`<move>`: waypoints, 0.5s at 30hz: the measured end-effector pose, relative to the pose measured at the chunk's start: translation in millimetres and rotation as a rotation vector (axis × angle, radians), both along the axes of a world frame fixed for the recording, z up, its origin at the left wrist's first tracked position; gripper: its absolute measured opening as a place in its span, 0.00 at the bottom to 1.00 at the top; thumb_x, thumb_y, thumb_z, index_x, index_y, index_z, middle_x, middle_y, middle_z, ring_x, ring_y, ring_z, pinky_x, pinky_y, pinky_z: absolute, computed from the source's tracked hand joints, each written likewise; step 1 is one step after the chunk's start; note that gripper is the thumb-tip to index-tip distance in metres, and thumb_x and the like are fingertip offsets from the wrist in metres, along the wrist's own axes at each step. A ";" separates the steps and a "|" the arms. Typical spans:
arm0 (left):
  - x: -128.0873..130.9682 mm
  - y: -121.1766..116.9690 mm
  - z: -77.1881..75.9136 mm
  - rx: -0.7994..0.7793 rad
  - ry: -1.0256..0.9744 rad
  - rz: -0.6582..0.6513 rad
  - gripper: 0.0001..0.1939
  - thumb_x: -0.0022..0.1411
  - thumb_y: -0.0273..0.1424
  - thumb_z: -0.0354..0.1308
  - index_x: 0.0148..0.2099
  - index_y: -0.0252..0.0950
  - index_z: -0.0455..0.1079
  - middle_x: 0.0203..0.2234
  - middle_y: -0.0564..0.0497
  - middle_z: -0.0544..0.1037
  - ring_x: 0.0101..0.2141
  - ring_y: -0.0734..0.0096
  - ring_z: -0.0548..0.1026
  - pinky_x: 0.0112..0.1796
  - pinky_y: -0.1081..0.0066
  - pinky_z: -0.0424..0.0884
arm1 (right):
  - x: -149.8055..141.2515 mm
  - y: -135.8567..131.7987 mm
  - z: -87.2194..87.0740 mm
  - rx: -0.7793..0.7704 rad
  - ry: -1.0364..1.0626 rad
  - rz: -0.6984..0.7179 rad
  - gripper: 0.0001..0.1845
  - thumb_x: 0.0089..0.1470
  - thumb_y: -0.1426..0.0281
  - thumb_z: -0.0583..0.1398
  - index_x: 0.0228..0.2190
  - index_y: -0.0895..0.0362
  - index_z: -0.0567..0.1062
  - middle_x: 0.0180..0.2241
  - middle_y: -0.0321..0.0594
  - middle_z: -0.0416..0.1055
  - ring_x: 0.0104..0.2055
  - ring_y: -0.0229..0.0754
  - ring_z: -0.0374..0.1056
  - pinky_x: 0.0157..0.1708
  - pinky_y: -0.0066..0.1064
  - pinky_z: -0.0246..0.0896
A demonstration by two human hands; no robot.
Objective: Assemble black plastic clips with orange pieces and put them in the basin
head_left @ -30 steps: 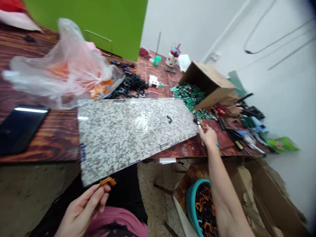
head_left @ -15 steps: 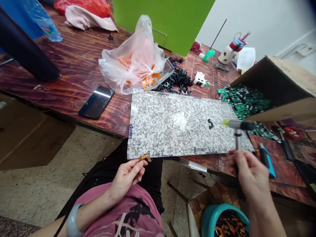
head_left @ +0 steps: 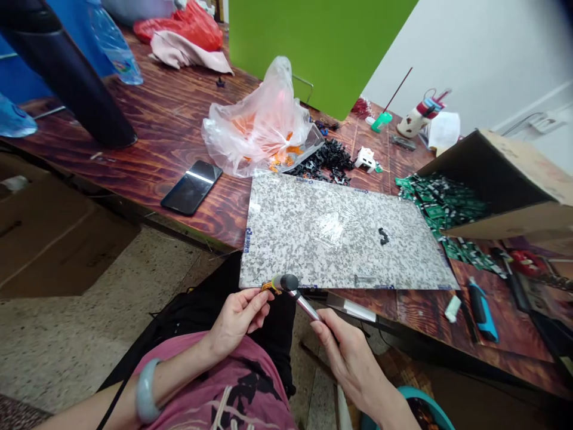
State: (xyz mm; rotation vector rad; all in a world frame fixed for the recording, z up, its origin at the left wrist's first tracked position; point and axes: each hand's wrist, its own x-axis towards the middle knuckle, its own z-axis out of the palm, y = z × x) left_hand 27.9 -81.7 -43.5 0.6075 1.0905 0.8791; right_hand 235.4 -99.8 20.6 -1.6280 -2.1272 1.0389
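My left hand pinches a small orange and black plastic part at the front left edge of the speckled stone slab. My right hand is wrapped round the handle of a small mallet with a black face and a yellow-green one. The mallet's head is right at the orange part and covers some of it; whether they touch I cannot tell. Thin metal pins lie heaped on the slab. To their right sits a black curved plastic part.
Behind the slab are a plastic bag of orange parts and a pile of black parts. A cardboard box spills green circuit boards at the right. A phone lies left; a blue-handled tool lies right.
My right hand has brought the mallet left, from over the slab's right end to the orange part. My left hand still holds that part near the slab's edge. The view has shifted slightly.
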 end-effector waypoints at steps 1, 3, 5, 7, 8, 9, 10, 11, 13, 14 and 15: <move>-0.1 -0.1 -0.3 0.004 0.001 0.001 0.23 0.51 0.47 0.61 0.35 0.29 0.72 0.17 0.57 0.68 0.16 0.82 0.61 0.16 0.80 0.51 | 0.0 -1.0 2.9 0.010 0.001 0.003 0.12 0.63 0.66 0.47 0.29 0.54 0.63 0.22 0.30 0.58 0.22 0.34 0.55 0.22 0.25 0.52; -0.3 -0.5 -1.2 0.007 0.000 0.003 0.22 0.52 0.46 0.61 0.36 0.30 0.72 0.18 0.56 0.68 0.16 0.82 0.61 0.16 0.80 0.52 | 0.7 -4.6 11.4 0.086 0.030 0.004 0.10 0.63 0.68 0.48 0.31 0.53 0.64 0.22 0.31 0.59 0.22 0.34 0.56 0.22 0.24 0.52; -0.3 -0.7 -1.9 0.004 -0.006 0.006 0.22 0.52 0.46 0.61 0.36 0.30 0.72 0.18 0.56 0.68 0.16 0.82 0.61 0.16 0.80 0.52 | 1.8 -9.7 18.2 0.227 0.087 -0.002 0.07 0.62 0.70 0.48 0.36 0.53 0.65 0.24 0.32 0.63 0.23 0.34 0.59 0.23 0.23 0.55; -0.3 -0.8 -2.2 -0.003 -0.013 0.011 0.21 0.51 0.46 0.62 0.35 0.30 0.72 0.18 0.56 0.68 0.16 0.82 0.61 0.16 0.80 0.51 | 2.0 -13.8 17.7 0.351 0.126 -0.013 0.08 0.62 0.72 0.48 0.41 0.52 0.65 0.27 0.33 0.66 0.24 0.34 0.61 0.25 0.22 0.57; -0.2 -0.8 -2.1 -0.009 -0.013 0.015 0.21 0.50 0.46 0.62 0.35 0.30 0.72 0.18 0.56 0.68 0.16 0.82 0.62 0.16 0.80 0.51 | 1.4 -14.5 14.5 0.362 0.118 -0.013 0.08 0.62 0.71 0.48 0.41 0.53 0.65 0.27 0.34 0.66 0.24 0.34 0.62 0.25 0.23 0.57; -0.1 -0.7 -2.1 -0.014 -0.012 0.017 0.22 0.50 0.46 0.62 0.35 0.31 0.72 0.18 0.56 0.68 0.16 0.81 0.62 0.16 0.80 0.51 | 0.1 -14.2 10.0 0.341 0.093 -0.010 0.07 0.62 0.71 0.48 0.38 0.53 0.66 0.26 0.34 0.65 0.23 0.34 0.61 0.24 0.23 0.56; -0.1 -0.7 -2.0 -0.016 -0.009 0.017 0.22 0.50 0.46 0.62 0.35 0.31 0.72 0.18 0.56 0.68 0.16 0.81 0.62 0.16 0.80 0.52 | -1.5 -12.7 5.2 0.294 0.058 -0.010 0.07 0.62 0.70 0.48 0.35 0.54 0.66 0.24 0.33 0.64 0.22 0.34 0.59 0.23 0.23 0.55; -0.1 -0.7 -2.0 -0.013 -0.004 0.013 0.22 0.50 0.47 0.62 0.35 0.31 0.72 0.18 0.56 0.68 0.16 0.81 0.62 0.16 0.80 0.52 | -3.4 -10.4 1.1 0.239 0.024 -0.014 0.08 0.62 0.70 0.48 0.31 0.54 0.65 0.22 0.32 0.61 0.20 0.34 0.57 0.21 0.24 0.54; -0.1 -0.7 -2.1 0.000 0.005 0.006 0.22 0.51 0.47 0.62 0.34 0.30 0.72 0.18 0.56 0.68 0.16 0.81 0.62 0.16 0.79 0.52 | -6.3 -5.4 -1.6 0.175 -0.003 -0.035 0.11 0.62 0.69 0.48 0.28 0.54 0.64 0.20 0.31 0.58 0.19 0.34 0.54 0.20 0.24 0.52; -0.1 -0.8 -2.2 0.006 0.007 0.004 0.22 0.51 0.47 0.61 0.34 0.30 0.72 0.17 0.56 0.68 0.16 0.81 0.61 0.16 0.79 0.52 | -6.9 -3.6 0.5 0.181 0.012 -0.050 0.11 0.62 0.69 0.48 0.28 0.54 0.64 0.20 0.31 0.57 0.19 0.34 0.54 0.19 0.24 0.52; -0.1 -0.8 -2.1 0.011 0.006 0.004 0.22 0.51 0.47 0.61 0.34 0.30 0.72 0.17 0.57 0.68 0.15 0.81 0.61 0.16 0.79 0.52 | -6.8 -2.8 4.6 0.208 0.042 -0.060 0.11 0.62 0.69 0.48 0.29 0.54 0.65 0.20 0.31 0.58 0.20 0.34 0.54 0.19 0.23 0.52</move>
